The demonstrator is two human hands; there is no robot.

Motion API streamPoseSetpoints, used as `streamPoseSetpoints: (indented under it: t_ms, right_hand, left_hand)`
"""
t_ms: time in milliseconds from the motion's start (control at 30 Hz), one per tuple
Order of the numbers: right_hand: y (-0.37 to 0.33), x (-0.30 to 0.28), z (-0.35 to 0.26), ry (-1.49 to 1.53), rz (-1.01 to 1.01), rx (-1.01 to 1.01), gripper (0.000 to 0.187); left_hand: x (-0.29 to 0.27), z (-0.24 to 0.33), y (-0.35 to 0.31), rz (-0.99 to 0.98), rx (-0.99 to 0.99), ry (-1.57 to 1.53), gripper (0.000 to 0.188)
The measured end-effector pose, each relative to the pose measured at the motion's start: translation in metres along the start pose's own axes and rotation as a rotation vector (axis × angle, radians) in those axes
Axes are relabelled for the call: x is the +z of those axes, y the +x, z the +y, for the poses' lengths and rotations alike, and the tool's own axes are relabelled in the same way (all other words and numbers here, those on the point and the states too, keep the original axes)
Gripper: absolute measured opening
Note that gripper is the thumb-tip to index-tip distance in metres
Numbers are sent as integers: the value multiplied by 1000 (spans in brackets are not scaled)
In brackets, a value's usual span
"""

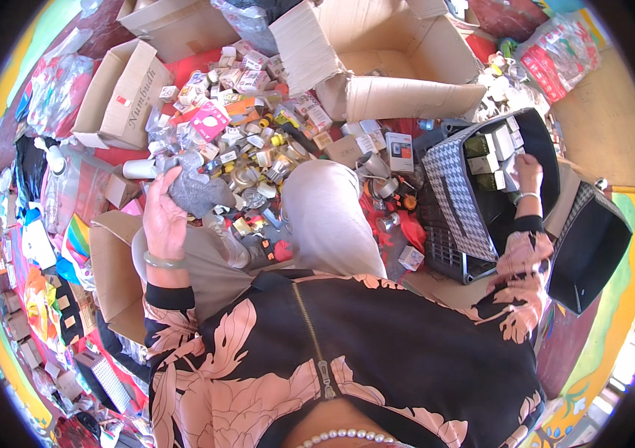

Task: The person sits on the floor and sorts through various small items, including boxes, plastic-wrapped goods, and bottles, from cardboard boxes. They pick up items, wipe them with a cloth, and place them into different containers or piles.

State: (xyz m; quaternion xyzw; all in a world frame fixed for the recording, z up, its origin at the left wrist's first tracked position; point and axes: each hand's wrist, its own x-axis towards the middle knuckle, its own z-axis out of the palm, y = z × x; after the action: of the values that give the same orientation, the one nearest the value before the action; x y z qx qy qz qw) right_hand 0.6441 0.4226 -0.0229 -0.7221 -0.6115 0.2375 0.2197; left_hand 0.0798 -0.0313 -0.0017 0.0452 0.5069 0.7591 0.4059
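Two hands at work, seated on the floor. My left hand (164, 213) is raised over my knee, fingers (159, 181) closed around a crumpled grey plastic bag (196, 190), held just above the heap of small boxes and jars (254, 142) spread on the red floor covering (183, 71).

My right hand (528, 173) reaches into the black checked bin (458, 190) at my right side; it touches the small boxes (490, 153) stacked inside. Cannot tell whether those fingers are clamped on a box or only resting there.

Progress, as I judge it: sorting is early to midway. One row of boxes stands packed in the bin; the heap in front remains large and mixed. Second black bin (590, 254) beside the first looks unfilled. Large open cardboard carton (377, 56) sits behind the heap.
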Motion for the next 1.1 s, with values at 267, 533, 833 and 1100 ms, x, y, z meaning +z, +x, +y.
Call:
streamPoseSetpoints:
  t_ms: [267, 533, 833, 1100]
  right_hand:
    - [-182, 96, -196, 105, -65, -809, 12]
    - [-175, 335, -121, -202, -642, -1055, 27]
    - [-136, 483, -178, -333, -856, -733, 58]
    - [-134, 582, -195, -391, -1080, -479, 52]
  left_hand:
    - [5, 42, 33, -71, 98, -46, 40]
    - [-6, 45, 67, 66, 178, -156, 41]
    - [-26, 62, 75, 192, 178, -201, 41]
    - [-45, 67, 75, 207, 203, -212, 43]
